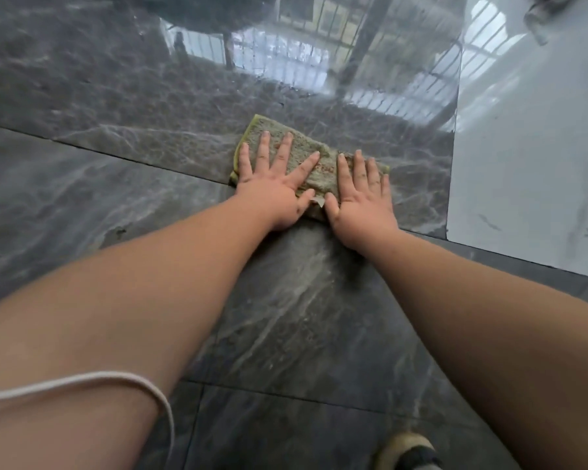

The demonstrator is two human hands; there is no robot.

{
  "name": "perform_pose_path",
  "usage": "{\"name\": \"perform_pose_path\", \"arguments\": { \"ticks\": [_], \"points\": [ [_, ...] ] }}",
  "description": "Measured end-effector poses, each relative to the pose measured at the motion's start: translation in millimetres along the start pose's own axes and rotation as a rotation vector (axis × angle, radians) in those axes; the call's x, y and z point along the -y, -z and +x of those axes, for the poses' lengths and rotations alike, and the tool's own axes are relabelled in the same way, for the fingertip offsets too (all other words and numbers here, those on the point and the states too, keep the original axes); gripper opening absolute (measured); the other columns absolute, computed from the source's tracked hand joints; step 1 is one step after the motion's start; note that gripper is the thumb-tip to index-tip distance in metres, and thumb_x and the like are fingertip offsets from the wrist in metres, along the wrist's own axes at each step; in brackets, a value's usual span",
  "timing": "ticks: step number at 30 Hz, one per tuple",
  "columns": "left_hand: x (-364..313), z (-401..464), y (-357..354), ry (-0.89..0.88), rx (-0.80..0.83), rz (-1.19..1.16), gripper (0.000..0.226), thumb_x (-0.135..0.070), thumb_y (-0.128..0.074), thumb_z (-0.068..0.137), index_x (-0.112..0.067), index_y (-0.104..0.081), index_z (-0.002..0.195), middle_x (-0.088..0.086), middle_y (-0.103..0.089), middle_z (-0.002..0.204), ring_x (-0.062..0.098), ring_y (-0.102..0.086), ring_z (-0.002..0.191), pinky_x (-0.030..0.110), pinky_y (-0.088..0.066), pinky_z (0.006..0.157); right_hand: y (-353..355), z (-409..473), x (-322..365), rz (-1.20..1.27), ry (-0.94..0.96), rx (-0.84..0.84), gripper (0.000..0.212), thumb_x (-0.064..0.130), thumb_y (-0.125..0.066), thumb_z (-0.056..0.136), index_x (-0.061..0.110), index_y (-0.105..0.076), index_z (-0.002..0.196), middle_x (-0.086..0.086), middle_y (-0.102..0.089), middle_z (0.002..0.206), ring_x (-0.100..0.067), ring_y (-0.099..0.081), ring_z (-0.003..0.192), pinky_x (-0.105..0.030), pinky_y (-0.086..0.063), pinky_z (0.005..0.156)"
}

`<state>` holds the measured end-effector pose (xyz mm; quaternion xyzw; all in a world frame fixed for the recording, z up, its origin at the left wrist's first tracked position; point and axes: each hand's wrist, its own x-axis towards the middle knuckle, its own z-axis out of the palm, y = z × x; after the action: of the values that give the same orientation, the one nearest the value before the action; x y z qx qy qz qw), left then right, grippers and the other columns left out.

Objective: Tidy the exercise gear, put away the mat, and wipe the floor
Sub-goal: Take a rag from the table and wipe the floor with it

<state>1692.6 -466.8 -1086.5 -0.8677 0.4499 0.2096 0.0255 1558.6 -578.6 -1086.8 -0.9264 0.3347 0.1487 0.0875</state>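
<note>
Cloth: a green cloth [314, 154] lies flat on the floor [286, 317], on a dark tile, near the seam where that tile meets the next dark tile. Its far corner pokes out past the fingers.
Left hand: the left hand [274, 188] lies flat on the left part of the cloth. Its fingers are straight and spread wide. It presses down and does not curl round anything.
Right hand: the right hand [362, 201] lies flat on the right part of the cloth. Its fingers are straight and close together. It presses down too.
Hands together: the two hands sit side by side, thumbs nearly touching, with a strip of cloth showing between them.
Floor: shiny dark grey tiles with pale streaks. A white tile [523, 164] starts just to the right of the cloth. Window bars show as a reflection at the far side.
Cord: a thin white cord [116, 379] loops over the left forearm, close to the camera.
Shoe: part of a shoe [406, 451] shows at the near edge of the floor.
</note>
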Motion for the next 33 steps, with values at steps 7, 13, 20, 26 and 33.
{"name": "perform_pose_path", "arguments": {
  "ticks": [7, 13, 20, 26, 33],
  "points": [
    [6, -40, -18, 0.028, -0.059, -0.006, 0.065, -0.063, -0.017, 0.096, -0.049, 0.014, 0.151, 0.004, 0.024, 0.163, 0.037, 0.024, 0.148, 0.064, 0.014, 0.115, -10, -33, 20, 0.048, -0.041, -0.007, 0.068, 0.048, -0.023, 0.1, 0.027, 0.007, 0.157, -0.005, 0.015, 0.165, -0.025, 0.016, 0.151, -0.048, 0.011, 0.121],
    [18, -134, -52, 0.069, -0.032, -0.029, 0.068, -0.063, -0.016, 0.095, -0.048, 0.023, 0.148, 0.004, 0.03, 0.161, 0.039, 0.029, 0.145, 0.064, 0.014, 0.113, -44, -129, 56, 0.074, 0.011, 0.009, 0.071, 0.048, -0.025, 0.098, 0.026, 0.007, 0.157, -0.005, 0.014, 0.165, -0.025, 0.018, 0.151, -0.047, 0.011, 0.121],
    [43, -278, -103, 0.208, -0.018, -0.081, 0.071, -0.064, -0.018, 0.095, -0.047, 0.025, 0.148, 0.005, 0.031, 0.161, 0.038, 0.029, 0.146, 0.063, 0.012, 0.115, -81, -222, 100, 0.007, 0.223, 0.065, 0.075, 0.051, -0.027, 0.094, 0.022, -0.001, 0.158, -0.008, 0.01, 0.165, -0.027, 0.016, 0.151, -0.051, 0.006, 0.122],
    [46, -346, -128, 0.448, -0.027, -0.171, 0.073, -0.066, -0.021, 0.094, -0.045, 0.02, 0.151, 0.007, 0.026, 0.162, 0.039, 0.025, 0.147, 0.063, 0.009, 0.117, -85, -231, 124, -0.101, 0.517, 0.112, 0.074, 0.05, -0.031, 0.094, 0.022, -0.006, 0.159, -0.006, 0.004, 0.165, -0.026, 0.01, 0.152, -0.053, -0.002, 0.122],
    [38, -356, -119, 0.583, -0.026, -0.306, 0.07, -0.06, -0.023, 0.095, -0.045, 0.013, 0.153, 0.007, 0.02, 0.164, 0.038, 0.022, 0.149, 0.061, 0.007, 0.119, -69, -214, 131, -0.11, 0.688, 0.128, 0.071, 0.051, -0.034, 0.094, 0.024, -0.015, 0.158, -0.005, -0.006, 0.166, -0.025, 0.003, 0.153, -0.05, -0.005, 0.123]
  ]
}}
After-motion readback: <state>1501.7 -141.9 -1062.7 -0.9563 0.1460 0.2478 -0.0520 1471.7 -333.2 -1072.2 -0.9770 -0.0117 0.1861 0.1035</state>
